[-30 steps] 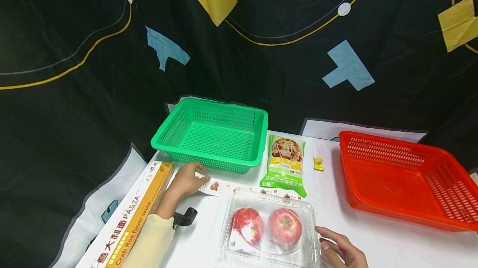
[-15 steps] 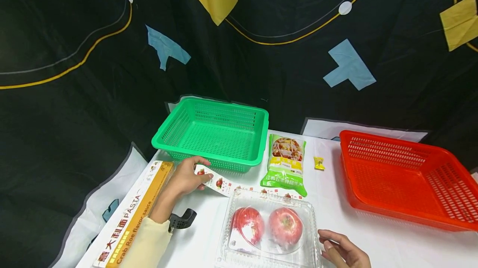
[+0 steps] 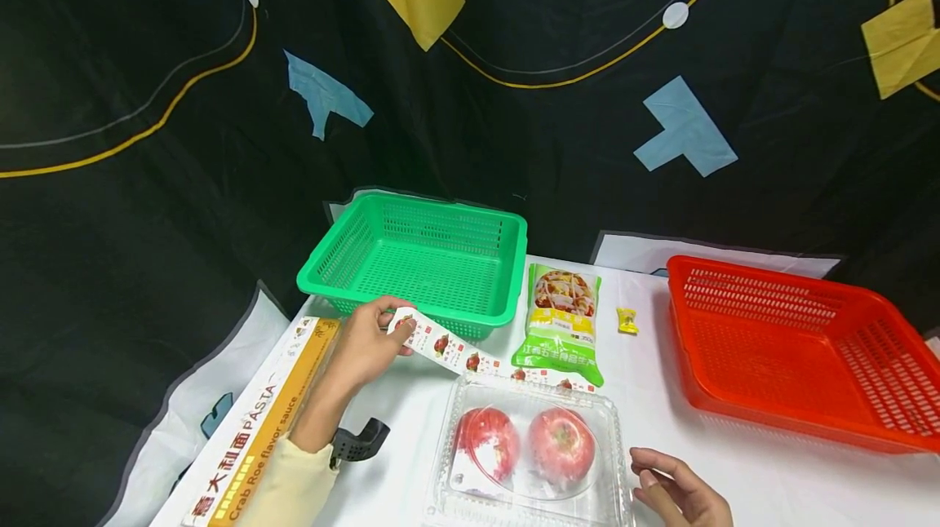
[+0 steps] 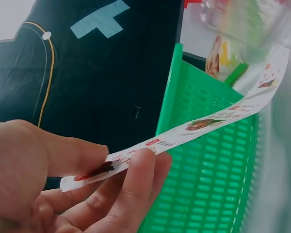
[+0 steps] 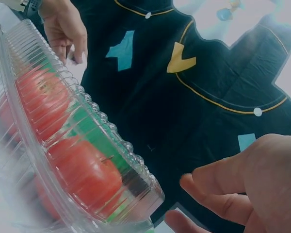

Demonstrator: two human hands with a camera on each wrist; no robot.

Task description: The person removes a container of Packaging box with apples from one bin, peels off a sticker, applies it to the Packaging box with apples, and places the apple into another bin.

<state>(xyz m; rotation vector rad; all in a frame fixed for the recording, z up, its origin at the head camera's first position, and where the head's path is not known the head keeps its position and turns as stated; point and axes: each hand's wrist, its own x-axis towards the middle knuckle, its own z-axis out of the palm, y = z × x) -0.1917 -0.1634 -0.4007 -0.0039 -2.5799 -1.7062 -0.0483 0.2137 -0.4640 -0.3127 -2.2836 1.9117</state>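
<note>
My left hand [image 3: 367, 347] pinches the near-left end of a white paper strip [image 3: 457, 354] between thumb and fingers. Printed with small red fruit pictures and text, the strip [image 4: 203, 124] slants down from the hand toward the table. Its other end lies behind a clear plastic box [image 3: 618, 462]. Two red apples [image 3: 561, 447] show inside the box, under its lid. My right hand [image 3: 683, 488] is beside the box's right side, fingers loosely bent and holding nothing. In the right wrist view those fingers [image 5: 216, 182] are apart from the box wall.
A green basket [image 3: 411, 311] stands just behind the strip, and a red basket [image 3: 793, 421] at the right. Between them lie a green food bag [image 3: 561, 327] and a small yellow packet [image 3: 627, 321]. A long pasta box [image 3: 272, 421] lies along the left edge.
My left hand has raised the strip's end off the table, up toward the green basket's front, so more of its print shows. The right hand has shifted slightly right.
</note>
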